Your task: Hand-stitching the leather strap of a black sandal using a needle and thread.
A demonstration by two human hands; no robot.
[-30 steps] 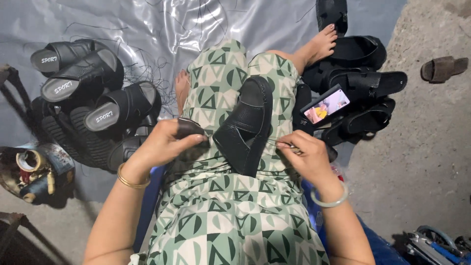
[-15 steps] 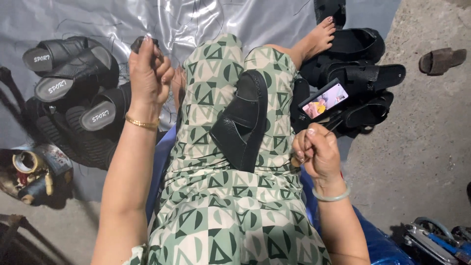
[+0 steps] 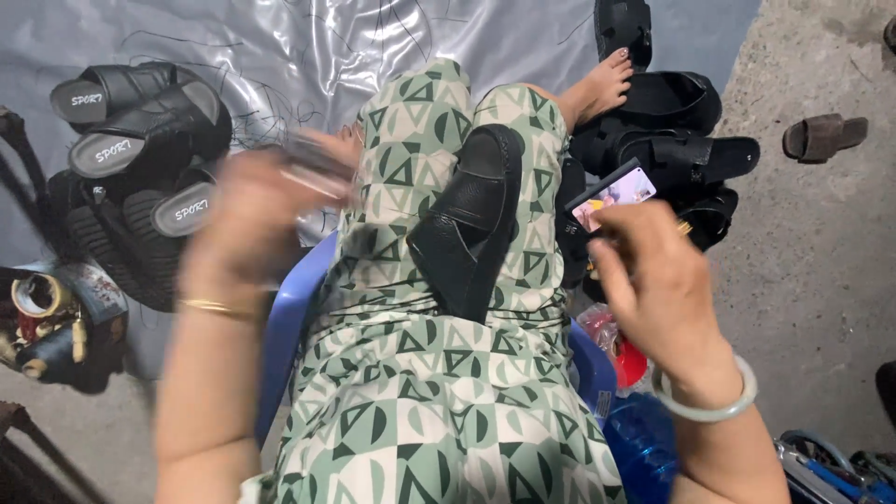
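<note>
Phone [image 3: 611, 194]: lit screen, small rectangle, tilted, propped among black sandals [image 3: 686, 154] right of knee, just above right hand [image 3: 658, 289]. Screen shows pink, white and orange patches; dark frame around it.

Grey oval labels [image 3: 107, 154] on straps of black slippers [image 3: 140, 140], upper left on plastic sheet: three seen, white lettering, each slanted.

Tin [image 3: 37, 299] at left edge: round, printed wrapper in red, white and blue; details too small to tell.

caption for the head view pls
Black sandal lies on patterned lap, blurred left hand and right hand raised at either side.
</note>
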